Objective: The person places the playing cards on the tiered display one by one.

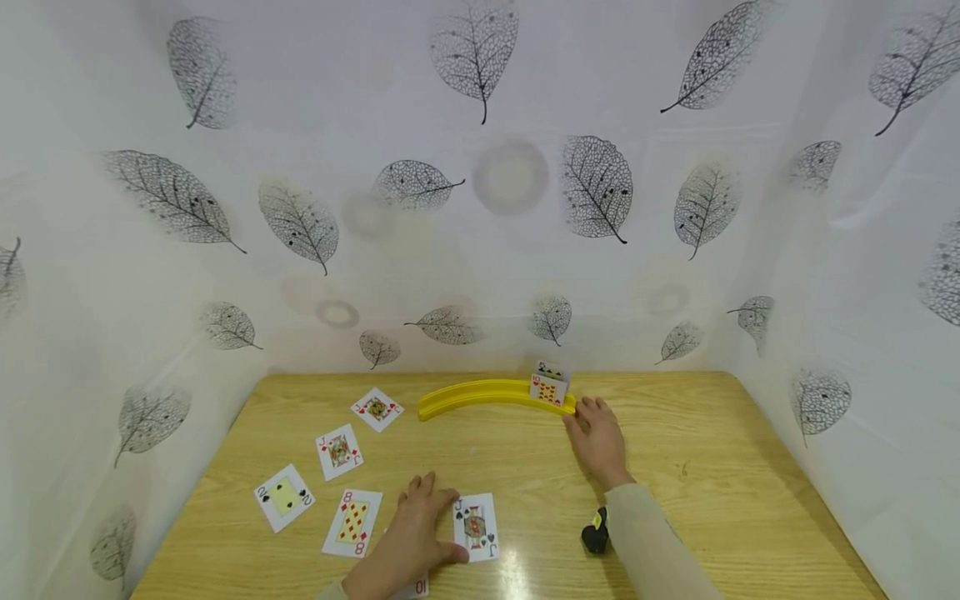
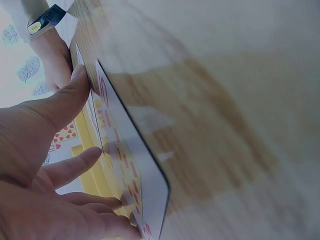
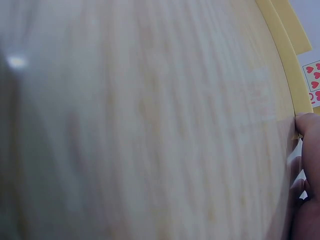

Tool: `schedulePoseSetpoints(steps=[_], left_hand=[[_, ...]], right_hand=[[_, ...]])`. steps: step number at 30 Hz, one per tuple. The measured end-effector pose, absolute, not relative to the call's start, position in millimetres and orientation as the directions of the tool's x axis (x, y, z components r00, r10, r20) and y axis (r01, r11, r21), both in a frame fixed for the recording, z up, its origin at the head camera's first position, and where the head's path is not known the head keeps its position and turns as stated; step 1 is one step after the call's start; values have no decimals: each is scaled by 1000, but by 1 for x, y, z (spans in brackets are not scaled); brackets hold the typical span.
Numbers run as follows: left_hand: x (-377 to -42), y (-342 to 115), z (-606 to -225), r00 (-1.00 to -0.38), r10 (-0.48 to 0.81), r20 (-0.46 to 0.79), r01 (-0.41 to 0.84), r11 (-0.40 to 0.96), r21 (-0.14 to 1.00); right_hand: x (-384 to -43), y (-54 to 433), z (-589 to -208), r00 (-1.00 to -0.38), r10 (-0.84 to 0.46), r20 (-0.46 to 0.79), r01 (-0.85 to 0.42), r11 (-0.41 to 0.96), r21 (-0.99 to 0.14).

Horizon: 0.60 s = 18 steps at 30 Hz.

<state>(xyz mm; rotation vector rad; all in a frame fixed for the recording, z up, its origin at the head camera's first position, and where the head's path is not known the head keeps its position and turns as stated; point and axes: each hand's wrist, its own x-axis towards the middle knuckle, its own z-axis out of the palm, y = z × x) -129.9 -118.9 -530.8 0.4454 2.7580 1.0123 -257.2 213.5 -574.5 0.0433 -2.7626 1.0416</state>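
A curved yellow card holder (image 1: 472,392) lies at the back of the table. Standing in it near its right end is a ten of hearts (image 1: 548,391), with a black-suit card (image 1: 550,367) behind. My right hand (image 1: 600,442) pinches the holder's right end between thumb and fingers. At the front, my left hand (image 1: 416,529) is spread low over the table, its thumb and forefinger at the left edge of a jack of spades (image 1: 477,527). Partly hidden beneath that hand lies a red card marked 10 (image 1: 420,588).
Left of my left hand lie an eight of diamonds (image 1: 352,523), a two of spades (image 1: 285,497) and two red jacks, one (image 1: 340,452) nearer and one (image 1: 377,409) farther back. A leaf-patterned white sheet (image 1: 480,267) rises behind the wooden table (image 1: 712,467).
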Motion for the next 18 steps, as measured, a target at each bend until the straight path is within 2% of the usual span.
schedulePoseSetpoints(steps=[10, 18], left_hand=[[-129, -122, -531, -937, 345, -59, 211, 692, 690], [-130, -120, -533, -944, 326, -46, 210, 704, 679]], right_hand=[[-255, 212, -573, -979, 43, 200, -98, 757, -645], [-255, 212, -572, -979, 46, 197, -93, 762, -641]])
